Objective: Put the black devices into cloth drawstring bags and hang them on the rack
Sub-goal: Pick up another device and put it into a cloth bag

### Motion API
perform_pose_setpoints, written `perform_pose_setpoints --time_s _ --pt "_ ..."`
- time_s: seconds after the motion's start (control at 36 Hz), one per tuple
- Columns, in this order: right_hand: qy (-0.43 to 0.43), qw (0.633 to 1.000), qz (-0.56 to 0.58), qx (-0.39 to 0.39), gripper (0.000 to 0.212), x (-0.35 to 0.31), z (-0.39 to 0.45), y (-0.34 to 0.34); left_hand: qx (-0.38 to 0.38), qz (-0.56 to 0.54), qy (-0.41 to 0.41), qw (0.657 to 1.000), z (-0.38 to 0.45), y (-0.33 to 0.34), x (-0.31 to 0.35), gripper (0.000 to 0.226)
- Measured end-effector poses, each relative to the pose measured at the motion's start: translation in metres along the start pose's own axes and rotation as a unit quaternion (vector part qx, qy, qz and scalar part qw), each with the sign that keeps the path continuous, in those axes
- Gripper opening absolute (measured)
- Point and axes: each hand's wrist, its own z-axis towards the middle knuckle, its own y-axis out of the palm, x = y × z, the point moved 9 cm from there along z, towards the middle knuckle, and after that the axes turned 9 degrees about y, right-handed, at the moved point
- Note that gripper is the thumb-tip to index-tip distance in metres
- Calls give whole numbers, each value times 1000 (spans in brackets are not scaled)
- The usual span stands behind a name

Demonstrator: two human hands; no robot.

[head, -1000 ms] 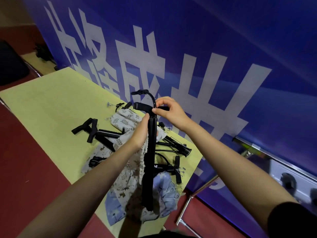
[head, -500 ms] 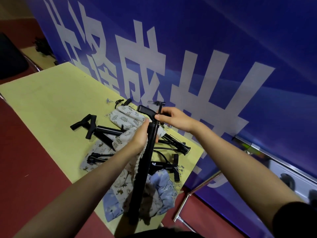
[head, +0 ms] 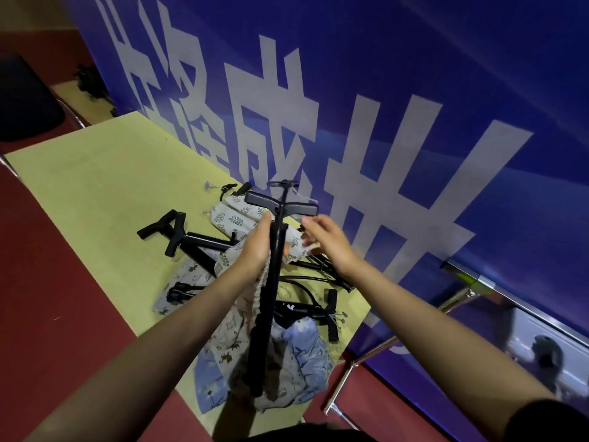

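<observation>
1. While the left hand (head: 259,242) gripped a black T-handled device (head: 271,282) and a patterned drawstring bag (head: 237,317) above the yellow table (head: 95,193), the device stood nearly upright.
2. Just beside the handle, the right hand (head: 325,240) hovered with blurred, loosely spread fingers, holding nothing.

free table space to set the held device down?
Bare: the far-left stretch of the yellow-green tabletop, between the blue banner with white characters and the red floor. Crowded: the near right end, where black T-handled devices and patterned cloth drawstring bags pile up under both hands.
</observation>
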Motion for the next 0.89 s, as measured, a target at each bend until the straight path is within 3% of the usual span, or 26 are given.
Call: perform_pose_setpoints --time_s 0.14,0.22,0.31,0.36,0.44,0.5,0.58,0.64,0.69,0.89 --pt "151 978 -98 -105 46 92 -9 29 130 -34 -13 991 9 -37 -5 66" --pt "272 950 -91 -122 54 148 -23 28 158 22 -12 987 5 -54 -7 66" --pt "310 936 -91 -138 67 181 -31 24 202 30 -37 978 -3 -68 -14 54" --pt "320 939 -32 -123 70 188 -33 20 230 26 -54 971 -7 -79 -21 65" --pt "315 938 119 -79 56 193 -35 13 267 13 -82 960 -13 -90 -31 82" --pt "317 928 191 -42 74 204 -37 6 292 -4 -85 953 -16 -96 -36 79" --pt "333 929 159 -10 111 212 -47 1 316 -26 -81 945 -20 -101 -37 75" --pt "334 931 148 -7 105 209 -49 2 308 -17 -79 948 -21 -99 -35 75" --pt "341 924 169 -17 85 205 -47 6 291 -4 -78 954 -21 -95 -34 77" --pt "359 870 321 -106 56 168 -53 17 245 -13 -49 968 -22 -83 -25 83"
